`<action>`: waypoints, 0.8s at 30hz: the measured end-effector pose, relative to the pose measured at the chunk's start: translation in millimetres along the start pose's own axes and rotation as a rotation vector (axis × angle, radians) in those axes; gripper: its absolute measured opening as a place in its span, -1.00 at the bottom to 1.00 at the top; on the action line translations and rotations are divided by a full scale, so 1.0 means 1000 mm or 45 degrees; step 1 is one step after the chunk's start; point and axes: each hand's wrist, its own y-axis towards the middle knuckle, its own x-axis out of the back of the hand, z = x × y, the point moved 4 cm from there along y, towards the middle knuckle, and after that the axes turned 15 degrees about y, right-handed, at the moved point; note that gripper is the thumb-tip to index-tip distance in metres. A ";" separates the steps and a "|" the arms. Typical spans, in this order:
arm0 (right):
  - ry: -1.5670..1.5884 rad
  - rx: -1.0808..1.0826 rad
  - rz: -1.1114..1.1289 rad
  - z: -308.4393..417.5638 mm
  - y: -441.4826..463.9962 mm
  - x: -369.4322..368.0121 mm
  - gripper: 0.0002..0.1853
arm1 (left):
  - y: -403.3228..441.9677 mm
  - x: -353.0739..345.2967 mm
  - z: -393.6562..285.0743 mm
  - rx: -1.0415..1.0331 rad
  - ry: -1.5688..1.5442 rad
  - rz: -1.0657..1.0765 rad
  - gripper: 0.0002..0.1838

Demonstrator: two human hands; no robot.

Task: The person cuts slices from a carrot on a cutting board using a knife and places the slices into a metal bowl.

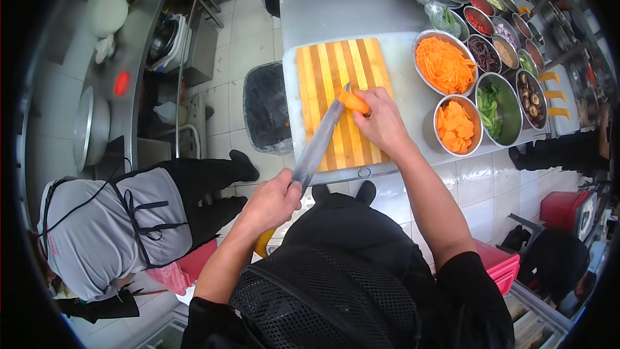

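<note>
My left hand [274, 201] is closed round the handle of a large knife [316, 148]; a yellow end shows below the fist. The long grey blade slants up and right over the board, its tip section at the left end of a carrot piece [352, 101]. Whether the edge touches or cuts into the carrot I cannot tell. My right hand [384, 126] grips the carrot's right end, fingers wrapped round it, above the striped wooden cutting board [311, 71]. Right of the board stand a bowl of orange shreds [445, 64] and a container of orange slices [455, 128].
A container of green leaves [491, 111] and one of mushrooms [531, 97] stand farther right, among several ingredient bowls. A dark lined bin [266, 106] is left of the table. A person in a grey shirt [116, 220] bends at the left; others are at the edges.
</note>
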 end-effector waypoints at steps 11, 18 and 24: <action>0.034 -0.023 0.021 -0.001 0.001 0.001 -0.57 | -0.004 0.002 -0.008 0.012 0.048 -0.027 -0.65; 0.012 0.010 0.016 0.000 0.001 0.000 -0.56 | -0.002 -0.006 -0.006 -0.046 0.223 -0.153 -0.67; 0.004 0.021 0.039 0.003 0.005 -0.001 -0.57 | 0.001 -0.003 -0.003 -0.115 0.354 -0.225 -0.66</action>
